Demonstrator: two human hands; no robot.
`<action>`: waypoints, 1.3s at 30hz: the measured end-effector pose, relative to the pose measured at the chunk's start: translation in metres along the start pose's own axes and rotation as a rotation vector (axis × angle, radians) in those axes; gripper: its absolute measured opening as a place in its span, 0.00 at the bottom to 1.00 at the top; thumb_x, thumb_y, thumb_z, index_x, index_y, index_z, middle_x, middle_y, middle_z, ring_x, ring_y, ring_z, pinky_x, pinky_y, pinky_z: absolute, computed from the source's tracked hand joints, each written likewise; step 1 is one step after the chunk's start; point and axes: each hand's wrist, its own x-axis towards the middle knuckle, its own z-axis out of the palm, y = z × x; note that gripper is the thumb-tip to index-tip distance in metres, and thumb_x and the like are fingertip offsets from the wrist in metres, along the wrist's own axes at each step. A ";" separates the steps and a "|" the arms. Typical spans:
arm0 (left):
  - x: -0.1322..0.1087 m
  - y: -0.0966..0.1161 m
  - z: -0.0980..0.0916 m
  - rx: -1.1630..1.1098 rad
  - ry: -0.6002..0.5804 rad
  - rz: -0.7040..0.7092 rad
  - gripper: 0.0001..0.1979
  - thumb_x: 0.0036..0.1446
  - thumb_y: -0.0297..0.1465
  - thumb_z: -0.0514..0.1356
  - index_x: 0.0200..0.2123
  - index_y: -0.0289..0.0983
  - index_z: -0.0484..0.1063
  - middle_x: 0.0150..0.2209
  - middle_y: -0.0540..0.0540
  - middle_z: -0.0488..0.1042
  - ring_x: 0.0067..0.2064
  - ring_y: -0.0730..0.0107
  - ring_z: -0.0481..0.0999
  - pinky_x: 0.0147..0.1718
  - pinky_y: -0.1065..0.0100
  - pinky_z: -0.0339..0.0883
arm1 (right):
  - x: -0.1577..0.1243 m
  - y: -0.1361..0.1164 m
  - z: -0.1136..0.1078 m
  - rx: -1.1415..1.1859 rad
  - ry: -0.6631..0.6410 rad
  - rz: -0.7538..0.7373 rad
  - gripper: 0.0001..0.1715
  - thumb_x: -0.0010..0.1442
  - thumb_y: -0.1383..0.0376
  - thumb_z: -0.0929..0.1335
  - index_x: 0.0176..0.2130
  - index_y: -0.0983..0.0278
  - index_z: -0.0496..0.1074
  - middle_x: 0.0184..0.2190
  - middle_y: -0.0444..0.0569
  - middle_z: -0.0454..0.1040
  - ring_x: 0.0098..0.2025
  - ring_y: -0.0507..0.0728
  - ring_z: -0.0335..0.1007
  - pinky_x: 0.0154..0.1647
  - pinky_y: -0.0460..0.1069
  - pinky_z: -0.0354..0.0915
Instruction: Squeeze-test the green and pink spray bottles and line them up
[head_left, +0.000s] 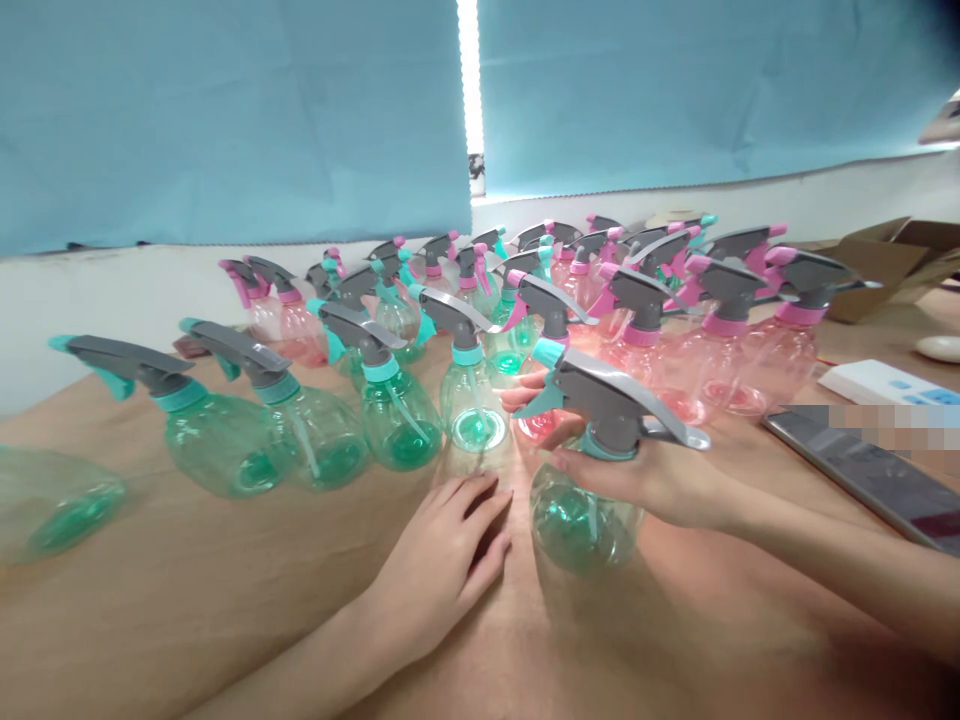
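Far left, a green bottle point(64, 500) runs off the edge; lower right, a phone point(855, 462) does too (clipped short!); centre, the held spray bottle point(611, 432) hides some of the right hand point(637, 477).

At five o'clock, the bottle point(574, 530) is showing clear, glossy plastic, and its spray head point(604, 395) smooth plastic. At twelve, the blinds point(225, 120) are resembling matt cloth. Toward three, the box point(877, 265) is showing matt cardboard, the phone point(874, 483) glossy glass.

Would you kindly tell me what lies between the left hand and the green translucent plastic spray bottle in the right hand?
Only a bare strip of brown tabletop shows between the left hand and that green spray bottle in the head view.
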 end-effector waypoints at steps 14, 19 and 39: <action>0.000 0.001 -0.001 0.009 -0.014 -0.002 0.17 0.65 0.30 0.52 0.57 0.36 0.66 0.54 0.39 0.69 0.56 0.54 0.67 0.53 0.52 0.64 | 0.000 -0.002 0.001 -0.016 -0.002 0.054 0.07 0.54 0.67 0.65 0.33 0.58 0.72 0.33 0.42 0.76 0.34 0.53 0.73 0.36 0.48 0.72; 0.000 0.000 0.000 0.012 -0.019 0.000 0.17 0.65 0.30 0.52 0.56 0.36 0.66 0.54 0.39 0.69 0.56 0.54 0.67 0.54 0.53 0.64 | 0.000 -0.004 0.000 -0.003 0.004 0.039 0.07 0.53 0.67 0.64 0.32 0.58 0.71 0.34 0.43 0.76 0.33 0.53 0.72 0.34 0.49 0.71; -0.001 -0.001 0.001 0.019 -0.030 0.001 0.17 0.66 0.31 0.51 0.57 0.36 0.65 0.55 0.39 0.68 0.56 0.54 0.66 0.54 0.52 0.63 | -0.001 -0.002 -0.006 0.044 -0.015 0.032 0.09 0.50 0.69 0.66 0.34 0.57 0.68 0.30 0.42 0.76 0.32 0.53 0.75 0.32 0.46 0.72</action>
